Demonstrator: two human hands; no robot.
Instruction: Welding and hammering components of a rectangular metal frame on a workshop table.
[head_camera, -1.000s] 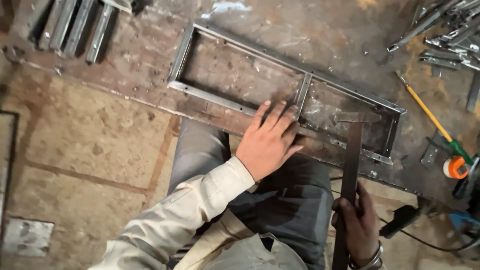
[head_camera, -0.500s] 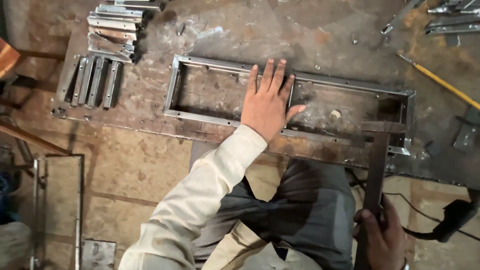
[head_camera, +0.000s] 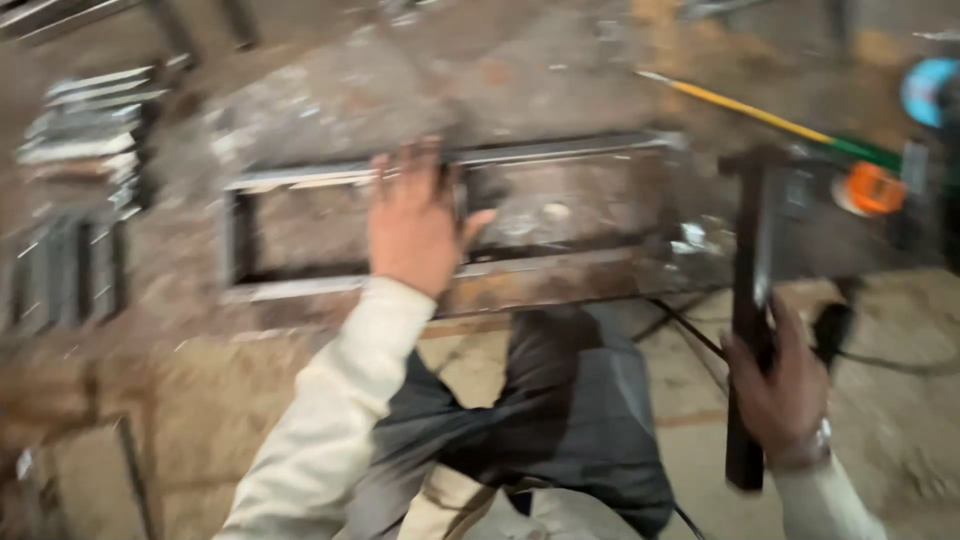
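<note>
Nearest the camera, dark trousers (head_camera: 560, 420) are seen between two pale sleeves, though the whole view is smeared by motion. At the lower right, the right hand (head_camera: 780, 390) is held low with the wrist bent, and its fingers are wrapped tight around the long dark bar of a metal square (head_camera: 748, 300), which is held upright. The bar runs from below the hand up to a short crosspiece at the top, where the tool meets the right end of the work on the floor.

The left arm is stretched forward from the lower left, its sleeve (head_camera: 330, 420) rising to the wrist. The left hand (head_camera: 415, 225) is laid flat, palm down, with the fingers spread apart, and is pressed on a rectangular metal frame (head_camera: 300, 290) near its upright cross strip. Nothing is gripped by this hand.

The frame lies flat on a stained floor (head_camera: 200, 400), straight ahead of the knees. Stacked metal strips (head_camera: 85, 130) are seen at the far left. Farther off, a yellow and green rod (head_camera: 750, 112) lies at the upper right, with an orange round object (head_camera: 872, 188) just beside its end.
</note>
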